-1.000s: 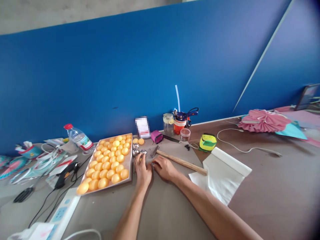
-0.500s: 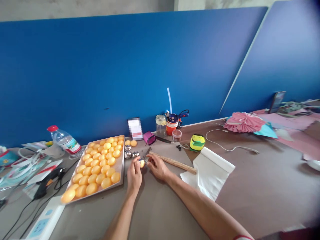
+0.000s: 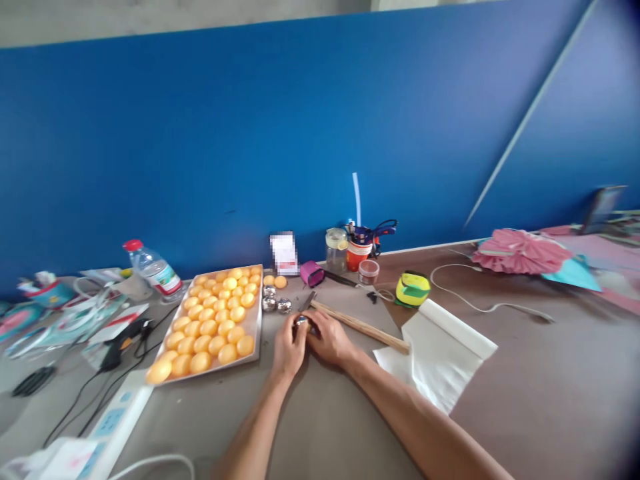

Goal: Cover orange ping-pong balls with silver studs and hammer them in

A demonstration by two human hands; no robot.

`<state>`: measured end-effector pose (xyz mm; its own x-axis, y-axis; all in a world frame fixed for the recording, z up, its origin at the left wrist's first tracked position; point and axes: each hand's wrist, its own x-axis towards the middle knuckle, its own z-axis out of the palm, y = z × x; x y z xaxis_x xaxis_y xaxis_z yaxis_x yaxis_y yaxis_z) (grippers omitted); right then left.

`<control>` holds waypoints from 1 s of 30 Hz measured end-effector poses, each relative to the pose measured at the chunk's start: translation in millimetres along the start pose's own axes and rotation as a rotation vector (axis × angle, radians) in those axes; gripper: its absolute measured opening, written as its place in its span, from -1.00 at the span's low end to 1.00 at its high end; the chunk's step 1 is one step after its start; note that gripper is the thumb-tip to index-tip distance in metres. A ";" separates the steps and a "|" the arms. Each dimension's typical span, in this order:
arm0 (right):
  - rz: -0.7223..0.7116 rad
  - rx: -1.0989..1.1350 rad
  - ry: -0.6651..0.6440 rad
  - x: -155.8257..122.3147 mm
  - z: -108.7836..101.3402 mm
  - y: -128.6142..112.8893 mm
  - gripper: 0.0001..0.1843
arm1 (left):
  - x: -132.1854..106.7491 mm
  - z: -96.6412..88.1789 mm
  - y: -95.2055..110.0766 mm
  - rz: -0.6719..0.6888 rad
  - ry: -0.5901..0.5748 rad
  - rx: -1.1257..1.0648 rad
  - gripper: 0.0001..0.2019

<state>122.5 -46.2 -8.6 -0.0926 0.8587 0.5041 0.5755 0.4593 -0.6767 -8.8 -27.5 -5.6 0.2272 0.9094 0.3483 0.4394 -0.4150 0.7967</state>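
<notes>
A small ball (image 3: 301, 321) with a shiny silver covering sits between my two hands, largely hidden by the fingers. My left hand (image 3: 289, 347) is closed around its left side. From the right, the bent fingers of my right hand (image 3: 327, 337) press against it. Just beyond my fingers lies a hammer (image 3: 363, 325), its wooden handle slanting to the right and its dark head partly hidden. Several silver balls (image 3: 270, 304) rest on the table behind my left hand, with two plain orange balls (image 3: 275, 281) past them.
On the left stands a shallow box (image 3: 259, 333) full of orange balls (image 3: 207, 327), near a bottle (image 3: 157, 270), cables and a power strip (image 3: 117, 420). White sheet material (image 3: 440, 353), a yellow-green roll (image 3: 413, 289), a glass jar (image 3: 337, 250) and a tool cup (image 3: 359, 255) are to the right.
My right hand has come in against the ball, closing the gap between the hands. The ball's orange patch no longer shows; silver faces me. The whole view has shifted, moving things rightward.
</notes>
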 end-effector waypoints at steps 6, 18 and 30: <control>0.024 0.048 -0.027 -1.9 4.7 2.1 -0.66 | 1.0 -4.0 3.7 -0.042 0.033 -0.020 -0.68; 0.026 -0.011 -0.111 -7.3 7.5 0.7 -0.63 | 0.6 -6.5 -3.5 -0.147 0.071 -0.084 -0.61; 0.064 -0.122 -0.008 -18.9 22.6 37.0 -0.61 | -6.7 3.4 -2.1 -0.196 0.047 -0.126 -0.58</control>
<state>127.2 -40.3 -55.3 -0.0585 0.8873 0.4574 0.6747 0.3729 -0.6370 -8.3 -32.8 -11.3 0.1066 0.9738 0.2009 0.3588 -0.2261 0.9056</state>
